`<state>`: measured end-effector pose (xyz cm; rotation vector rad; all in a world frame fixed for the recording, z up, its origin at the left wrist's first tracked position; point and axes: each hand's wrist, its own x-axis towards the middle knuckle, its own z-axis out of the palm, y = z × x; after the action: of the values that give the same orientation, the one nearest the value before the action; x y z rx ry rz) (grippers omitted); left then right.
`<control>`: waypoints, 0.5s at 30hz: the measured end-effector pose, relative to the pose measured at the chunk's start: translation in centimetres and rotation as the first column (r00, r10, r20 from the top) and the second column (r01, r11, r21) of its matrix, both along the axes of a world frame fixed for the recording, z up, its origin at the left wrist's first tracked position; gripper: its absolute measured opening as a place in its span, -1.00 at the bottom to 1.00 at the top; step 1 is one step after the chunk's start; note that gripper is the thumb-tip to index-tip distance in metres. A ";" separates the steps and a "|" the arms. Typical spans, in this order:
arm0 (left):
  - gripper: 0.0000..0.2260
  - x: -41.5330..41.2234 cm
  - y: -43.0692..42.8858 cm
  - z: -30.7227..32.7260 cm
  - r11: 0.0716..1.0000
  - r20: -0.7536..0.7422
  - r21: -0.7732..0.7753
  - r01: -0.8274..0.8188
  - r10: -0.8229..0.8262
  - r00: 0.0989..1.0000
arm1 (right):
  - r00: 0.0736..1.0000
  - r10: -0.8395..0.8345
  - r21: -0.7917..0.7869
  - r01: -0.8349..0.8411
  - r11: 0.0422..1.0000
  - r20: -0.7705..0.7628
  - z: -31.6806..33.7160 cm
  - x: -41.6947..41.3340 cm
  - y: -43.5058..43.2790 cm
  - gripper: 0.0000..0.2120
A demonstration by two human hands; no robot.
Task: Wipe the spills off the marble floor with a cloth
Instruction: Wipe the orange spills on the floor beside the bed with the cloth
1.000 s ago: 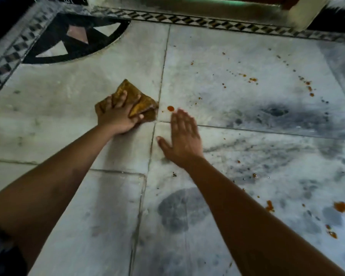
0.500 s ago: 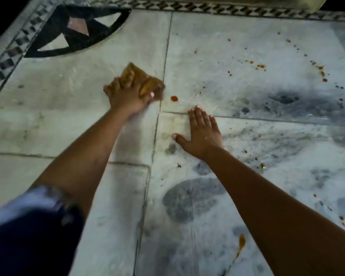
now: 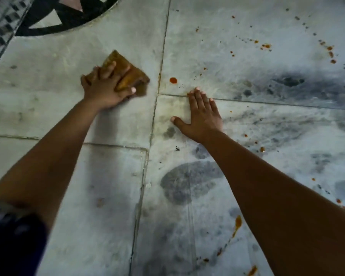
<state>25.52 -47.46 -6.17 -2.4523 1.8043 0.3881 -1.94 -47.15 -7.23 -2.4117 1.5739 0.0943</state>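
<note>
While the left hand (image 3: 106, 88) presses down on a folded, mustard-brown cloth (image 3: 127, 73), its fingers curl over the fabric's near edge and the thumb pins the right-hand corner, so the hand is clamped on the cloth against the pale grey marble floor (image 3: 48, 100). The cloth lies on the slab left of a vertical grout joint (image 3: 160, 62), its pointed far corner sticking out beyond the fingertips. The right hand (image 3: 202, 114) holds nothing: it lies flat on the floor with palm down, fingers stretched side by side and thumb spread to the left, its fingertips reaching a horizontal joint between slabs. Just beyond those fingertips, between the two hands, sits a round orange-red drop (image 3: 173, 80), apart from the cloth and across the joint from it. More small orange spatters (image 3: 266, 45) dot the far right of the floor, and streaks of the same colour (image 3: 237, 223) lie beside the right forearm. Dark grey veined patches (image 3: 185, 186) mark the marble between the arms. A black inlaid arc with pale triangles (image 3: 68, 18) fills the far left corner.
</note>
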 end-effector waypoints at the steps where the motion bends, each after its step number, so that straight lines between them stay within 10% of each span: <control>1: -0.32 0.2 -1.2 0.3 0.995 -0.031 0.003 -0.099 0.099 0.995 | 1.000 0.001 0.002 -0.001 1.000 0.000 0.1 0.1 0.1 -0.16; 4: -0.35 -2.7 -4.8 0.2 0.982 -0.132 -0.021 -0.186 0.181 0.975 | 1.000 -0.007 0.022 0.008 1.000 -0.025 0.4 0.4 0.0 -0.16; 12: -0.35 -4.4 7.5 -0.3 0.955 0.045 -0.110 0.274 -0.271 0.962 | 0.995 0.015 0.070 -0.008 0.997 -0.099 1.0 0.2 -0.4 -0.15; 15: -0.30 0.8 9.7 0.1 0.984 0.108 -0.083 0.159 -0.150 0.983 | 0.995 0.020 0.056 -0.014 0.998 -0.098 0.8 0.2 -0.3 -0.15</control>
<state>26.31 -37.78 -6.06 -2.3199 1.9940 0.1703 -1.70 -47.44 -6.42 -2.4118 1.5704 0.2608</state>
